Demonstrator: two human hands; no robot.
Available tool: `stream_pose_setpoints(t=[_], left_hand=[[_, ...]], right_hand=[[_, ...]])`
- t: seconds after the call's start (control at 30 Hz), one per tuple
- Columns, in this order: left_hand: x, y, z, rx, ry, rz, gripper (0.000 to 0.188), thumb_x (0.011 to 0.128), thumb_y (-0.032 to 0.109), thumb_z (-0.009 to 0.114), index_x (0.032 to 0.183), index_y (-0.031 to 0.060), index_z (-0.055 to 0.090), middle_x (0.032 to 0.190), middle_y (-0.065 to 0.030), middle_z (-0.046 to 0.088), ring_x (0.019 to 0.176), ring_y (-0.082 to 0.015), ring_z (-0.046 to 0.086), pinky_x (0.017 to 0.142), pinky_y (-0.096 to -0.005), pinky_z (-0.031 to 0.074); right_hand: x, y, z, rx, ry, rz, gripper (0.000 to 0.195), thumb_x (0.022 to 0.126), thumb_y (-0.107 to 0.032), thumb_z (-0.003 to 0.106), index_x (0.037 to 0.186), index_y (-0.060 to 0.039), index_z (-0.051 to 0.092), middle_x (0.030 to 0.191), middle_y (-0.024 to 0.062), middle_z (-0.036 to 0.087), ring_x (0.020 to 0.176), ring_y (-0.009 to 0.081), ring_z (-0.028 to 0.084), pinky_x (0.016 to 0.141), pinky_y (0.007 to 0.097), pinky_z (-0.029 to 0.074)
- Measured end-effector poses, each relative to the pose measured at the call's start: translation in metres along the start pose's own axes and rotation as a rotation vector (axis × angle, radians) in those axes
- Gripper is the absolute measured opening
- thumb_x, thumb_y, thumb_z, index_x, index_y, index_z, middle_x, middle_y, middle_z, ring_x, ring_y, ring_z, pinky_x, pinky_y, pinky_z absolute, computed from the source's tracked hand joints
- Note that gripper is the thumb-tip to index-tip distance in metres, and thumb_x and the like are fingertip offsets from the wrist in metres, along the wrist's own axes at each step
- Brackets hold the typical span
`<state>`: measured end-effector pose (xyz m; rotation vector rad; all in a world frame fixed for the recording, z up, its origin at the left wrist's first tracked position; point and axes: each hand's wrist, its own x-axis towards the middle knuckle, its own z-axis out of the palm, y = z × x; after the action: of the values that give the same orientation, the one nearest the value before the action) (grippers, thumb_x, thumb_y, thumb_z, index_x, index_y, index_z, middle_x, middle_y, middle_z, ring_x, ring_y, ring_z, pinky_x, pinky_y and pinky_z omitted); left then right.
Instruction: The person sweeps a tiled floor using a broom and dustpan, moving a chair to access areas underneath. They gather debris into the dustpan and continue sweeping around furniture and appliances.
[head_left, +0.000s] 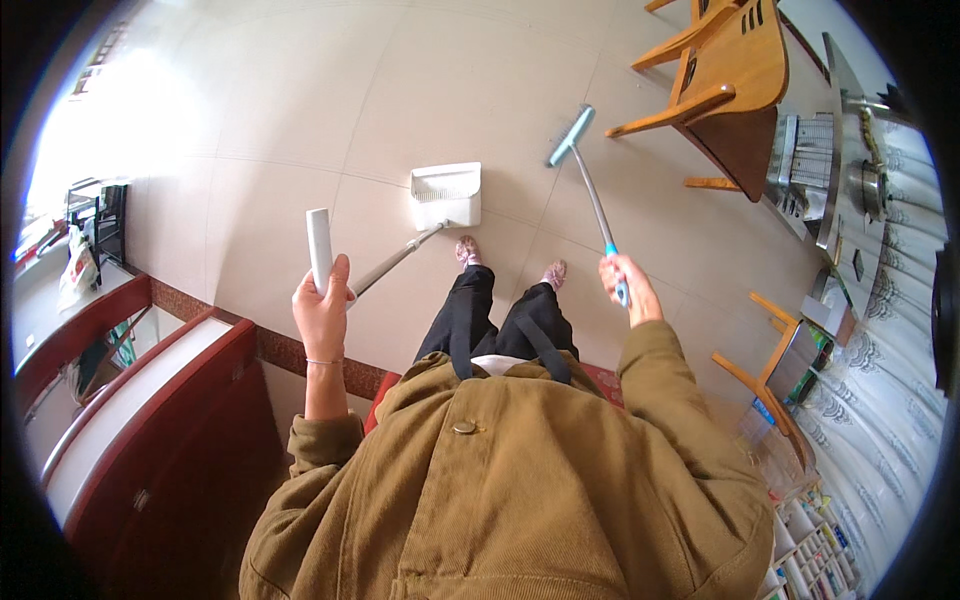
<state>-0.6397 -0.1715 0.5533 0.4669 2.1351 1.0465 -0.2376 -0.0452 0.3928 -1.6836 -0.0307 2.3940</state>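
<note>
My left hand (322, 311) grips the upper end of a long-handled dustpan (447, 206). Its white pan rests on the tiled floor just ahead of my feet, with a comb-like row of teeth inside. In my right hand (628, 289) is the blue-and-grey handle of a broom (592, 187). The broom's light blue head, with dark bristles, is off to the right of the pan, apart from it. A few small dark specks show beside the bristles. Whether the bristles touch the floor I cannot tell.
Wooden chairs (739, 67) stand at the upper right, one leg near the broom head. Another chair (769, 375) is lower right, by a table with a patterned cloth (877, 330). Red-trimmed cabinetry (161, 420) with a protruding panel lies at my left. Beige tiles (285, 97) stretch ahead.
</note>
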Motion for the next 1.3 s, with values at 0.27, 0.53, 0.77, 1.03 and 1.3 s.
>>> stream_pose_setpoints(t=[0.27,0.53,0.77,1.03,1.3], left_hand=[[-0.001,-0.003,-0.005,0.024,0.032,0.012,0.031,0.076,0.029,0.058,0.061,0.0038,0.05,0.047,0.0025,0.042,0.043,-0.0038,0.04,0.041,-0.0181,0.032],[0.015,-0.008,-0.014,-0.001,0.047,0.016,0.03,0.075,0.029,0.06,0.06,0.0052,0.049,0.047,0.0031,0.041,0.043,-0.0033,0.04,0.04,-0.0181,0.032],[0.024,0.001,-0.014,-0.009,0.043,-0.003,0.029,0.074,0.029,0.06,0.062,0.0048,0.049,0.048,0.0029,0.042,0.044,-0.004,0.04,0.041,-0.0187,0.031],[0.015,0.016,-0.004,0.002,0.035,-0.02,0.029,0.075,0.028,0.06,0.06,0.0047,0.048,0.048,0.0026,0.042,0.044,-0.0038,0.039,0.041,-0.019,0.031],[-0.003,0.051,0.034,-0.055,0.224,-0.052,0.027,0.075,0.025,0.06,0.062,0.0039,0.048,0.05,0.0032,0.041,0.045,-0.004,0.04,0.041,-0.0179,0.031]], right_hand=[[-0.021,0.06,-0.026,-0.042,0.358,0.111,0.017,0.067,-0.005,0.044,0.055,-0.0109,0.034,0.041,-0.0003,0.033,0.03,0.008,0.031,0.027,0.0209,0.026],[0.077,0.019,0.066,-0.037,0.035,0.139,0.024,0.072,-0.006,0.041,0.051,-0.014,0.032,0.041,-0.0047,0.033,0.03,0.003,0.032,0.027,0.0166,0.024],[0.034,-0.012,0.049,0.041,0.043,-0.016,0.021,0.074,-0.007,0.043,0.056,-0.0129,0.033,0.045,-0.0067,0.034,0.032,-0.0008,0.029,0.029,0.0131,0.027],[-0.001,-0.014,0.01,-0.021,0.21,0.062,0.025,0.071,-0.006,0.043,0.051,-0.0141,0.029,0.042,-0.0067,0.032,0.032,0.001,0.029,0.028,0.0148,0.026],[0.097,-0.144,0.07,-0.111,-0.084,0.149,0.025,0.071,-0.01,0.043,0.05,-0.0154,0.03,0.041,-0.008,0.031,0.031,0.0004,0.032,0.026,0.0149,0.023]])
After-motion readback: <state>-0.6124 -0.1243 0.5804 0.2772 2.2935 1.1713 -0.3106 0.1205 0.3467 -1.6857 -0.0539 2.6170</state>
